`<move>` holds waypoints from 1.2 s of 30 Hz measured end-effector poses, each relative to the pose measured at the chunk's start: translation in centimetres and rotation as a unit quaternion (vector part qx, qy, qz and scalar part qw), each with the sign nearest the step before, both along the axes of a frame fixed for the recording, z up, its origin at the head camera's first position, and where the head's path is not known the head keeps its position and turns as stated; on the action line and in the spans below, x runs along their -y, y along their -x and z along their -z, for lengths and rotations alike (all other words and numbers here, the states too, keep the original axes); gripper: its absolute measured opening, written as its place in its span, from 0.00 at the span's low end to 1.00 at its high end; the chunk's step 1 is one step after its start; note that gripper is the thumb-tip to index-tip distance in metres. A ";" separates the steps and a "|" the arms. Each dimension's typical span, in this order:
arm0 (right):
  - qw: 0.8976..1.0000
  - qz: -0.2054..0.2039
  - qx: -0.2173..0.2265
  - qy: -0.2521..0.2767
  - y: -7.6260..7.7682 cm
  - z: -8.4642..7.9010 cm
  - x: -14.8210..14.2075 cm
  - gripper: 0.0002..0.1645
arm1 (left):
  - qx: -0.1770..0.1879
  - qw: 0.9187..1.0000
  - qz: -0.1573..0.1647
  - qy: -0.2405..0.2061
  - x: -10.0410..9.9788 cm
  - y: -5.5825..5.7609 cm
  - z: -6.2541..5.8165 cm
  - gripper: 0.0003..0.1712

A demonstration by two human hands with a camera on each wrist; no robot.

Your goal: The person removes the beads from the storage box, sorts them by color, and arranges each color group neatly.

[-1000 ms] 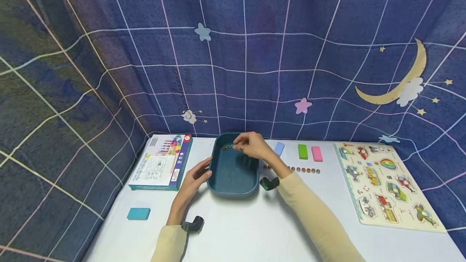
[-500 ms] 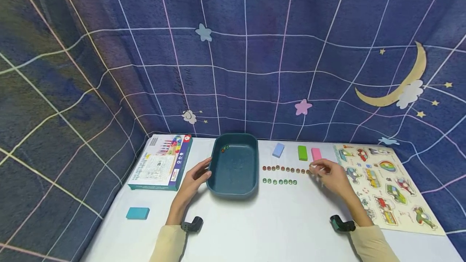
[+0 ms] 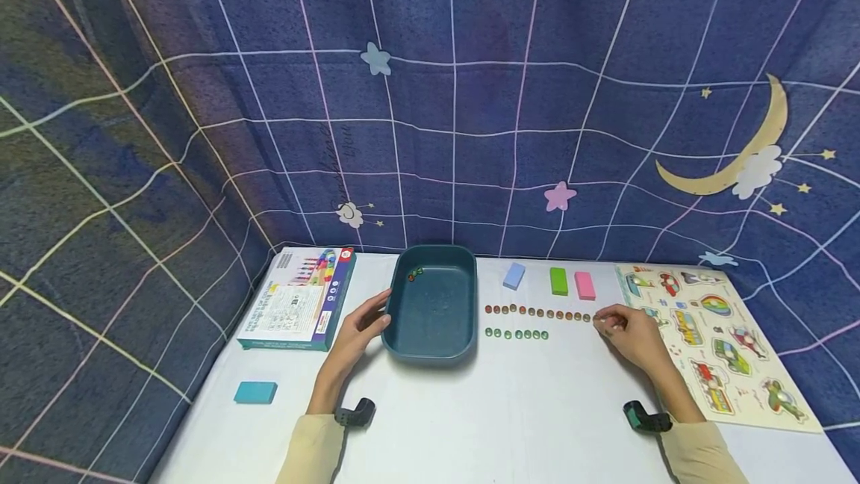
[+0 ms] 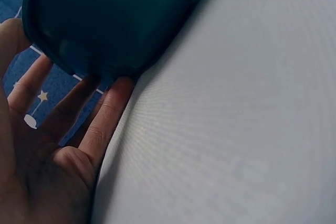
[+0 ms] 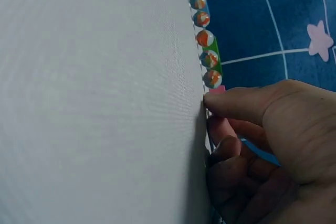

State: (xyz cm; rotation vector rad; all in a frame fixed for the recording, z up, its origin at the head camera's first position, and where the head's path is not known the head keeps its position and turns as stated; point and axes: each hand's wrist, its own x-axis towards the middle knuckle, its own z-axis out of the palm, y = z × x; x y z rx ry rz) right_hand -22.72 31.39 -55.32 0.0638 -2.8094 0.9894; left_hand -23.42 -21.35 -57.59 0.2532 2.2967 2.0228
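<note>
The dark teal tray stands on the white table with a few marbles in its far left corner. My left hand rests against the tray's left side with fingers loosely extended; in the left wrist view its fingertips touch the tray wall. My right hand is at the right end of a row of orange-red marbles, thumb and fingertips pinched together low at the table. A marble seems to be between them, mostly hidden by the fingers. A shorter row of green marbles lies in front.
Blue, green and pink blocks lie behind the rows. A picture puzzle board is at right. To the left are a flat box and a teal block. A patterned curtain hangs behind.
My right hand has come out of the tray and moved right to the end of the orange-red row, shifting slightly further right and lower since. My left hand stays at the tray.
</note>
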 end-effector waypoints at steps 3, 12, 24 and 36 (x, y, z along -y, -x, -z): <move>1.000 0.001 -0.002 0.001 0.0 0.0 0.0 0.08 | 0.000 1.000 0.001 -0.002 0.0 0.0 0.0 0.31; 0.999 -0.012 0.012 0.048 0.0 -1.4 0.4 0.10 | 0.000 1.000 0.001 0.002 0.1 0.0 0.1 0.31; 0.973 -0.136 0.038 0.183 5.2 -8.4 14.0 0.17 | -0.009 1.000 0.001 0.000 0.6 -0.1 0.3 0.31; 0.972 -0.200 0.046 0.112 11.2 -7.3 29.0 0.08 | -0.013 1.000 0.011 -0.004 0.0 0.1 0.1 0.31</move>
